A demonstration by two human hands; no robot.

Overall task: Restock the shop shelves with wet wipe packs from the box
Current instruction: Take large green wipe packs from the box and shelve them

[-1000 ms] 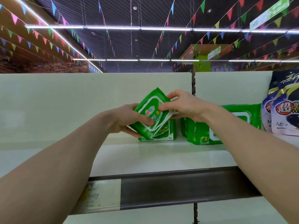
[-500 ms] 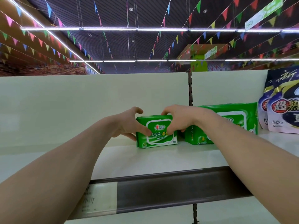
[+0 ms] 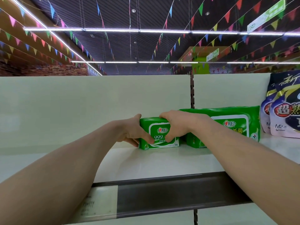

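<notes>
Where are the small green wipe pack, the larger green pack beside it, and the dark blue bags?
small green wipe pack (image 3: 159, 133): head view, middle of its front label.
larger green pack (image 3: 235, 125): head view, its white-framed front panel.
dark blue bags (image 3: 285, 109): head view, red logo on the front bag.

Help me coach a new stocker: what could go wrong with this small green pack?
1. The small pack stands on its narrow edge, steadied by the left hand and right hand; once their grip lets go it might tip forward onto the shelf.
2. The right hand is close to the large pack and could nudge it when withdrawn.
</notes>
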